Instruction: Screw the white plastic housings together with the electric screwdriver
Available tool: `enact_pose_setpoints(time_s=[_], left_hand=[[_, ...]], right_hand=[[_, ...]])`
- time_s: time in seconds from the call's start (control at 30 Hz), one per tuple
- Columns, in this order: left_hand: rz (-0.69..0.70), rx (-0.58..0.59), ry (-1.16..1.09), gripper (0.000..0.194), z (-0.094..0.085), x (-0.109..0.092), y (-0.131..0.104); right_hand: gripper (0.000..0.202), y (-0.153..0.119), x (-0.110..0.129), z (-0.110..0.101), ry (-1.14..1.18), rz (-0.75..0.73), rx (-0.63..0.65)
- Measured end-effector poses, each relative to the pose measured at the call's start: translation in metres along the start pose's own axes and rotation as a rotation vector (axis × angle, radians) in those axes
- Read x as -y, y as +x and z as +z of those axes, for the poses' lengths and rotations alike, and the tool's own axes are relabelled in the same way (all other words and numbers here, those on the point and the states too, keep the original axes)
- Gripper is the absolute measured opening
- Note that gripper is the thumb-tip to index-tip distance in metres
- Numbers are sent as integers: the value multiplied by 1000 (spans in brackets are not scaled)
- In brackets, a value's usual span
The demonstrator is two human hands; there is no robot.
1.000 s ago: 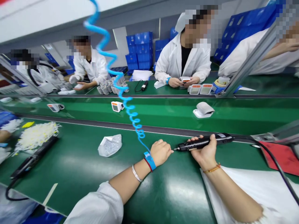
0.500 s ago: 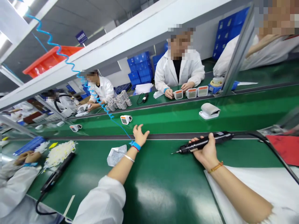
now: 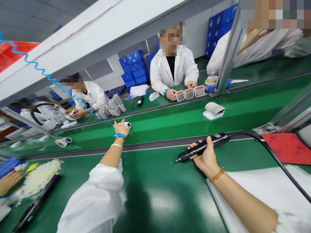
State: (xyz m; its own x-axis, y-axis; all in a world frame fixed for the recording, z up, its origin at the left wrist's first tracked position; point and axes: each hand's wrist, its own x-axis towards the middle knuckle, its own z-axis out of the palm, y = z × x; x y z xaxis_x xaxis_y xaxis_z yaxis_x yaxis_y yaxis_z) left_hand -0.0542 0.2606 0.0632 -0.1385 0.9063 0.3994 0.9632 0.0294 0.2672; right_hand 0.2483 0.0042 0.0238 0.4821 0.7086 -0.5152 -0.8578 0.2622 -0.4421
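Note:
My left hand (image 3: 122, 129) reaches onto the green conveyor belt, its fingers closed around a white wrist blood pressure monitor (image 3: 127, 125). Much of that monitor is hidden behind the hand. In my right hand (image 3: 208, 158) is a black electric screwdriver (image 3: 199, 150), its thin bit pointing left above the green bench (image 3: 155, 181). The screwdriver's cable runs off to the right. Another monitor (image 3: 63, 141) lies on the belt at the left, and one with a grey cuff (image 3: 214, 110) sits further right on the belt.
A pile of small white and yellow pieces (image 3: 42, 178) lies at left beside a second black screwdriver (image 3: 36, 205) and another person's hand (image 3: 11, 181). A white sheet (image 3: 257, 191) and red mat (image 3: 286, 148) are at right. Across the belt, a co-worker (image 3: 173, 71) handles several monitors.
My left hand has moved forward and left from above the bench edge, closing on the monitor on the belt. My right hand keeps its hold on the screwdriver. The view has shifted.

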Motion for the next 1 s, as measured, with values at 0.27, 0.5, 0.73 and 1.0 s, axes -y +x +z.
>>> enact_pose_setpoints(time_s=[0.27,0.5,0.73,1.0], left_hand=[[-144,87,-218,50,31,-9,12],[-105,149,-471,40,18,-8,4],[-10,262,-936,38,-26,-26,-71],[-34,728,-1540,42,-65,-50,-239]], right_hand=[[30,-1,1,2,-2,11,-8],[31,-1,1,2,-3,13,3],[32,1,1,2,3,20,30],[40,-6,21,9,48,-3,70]])
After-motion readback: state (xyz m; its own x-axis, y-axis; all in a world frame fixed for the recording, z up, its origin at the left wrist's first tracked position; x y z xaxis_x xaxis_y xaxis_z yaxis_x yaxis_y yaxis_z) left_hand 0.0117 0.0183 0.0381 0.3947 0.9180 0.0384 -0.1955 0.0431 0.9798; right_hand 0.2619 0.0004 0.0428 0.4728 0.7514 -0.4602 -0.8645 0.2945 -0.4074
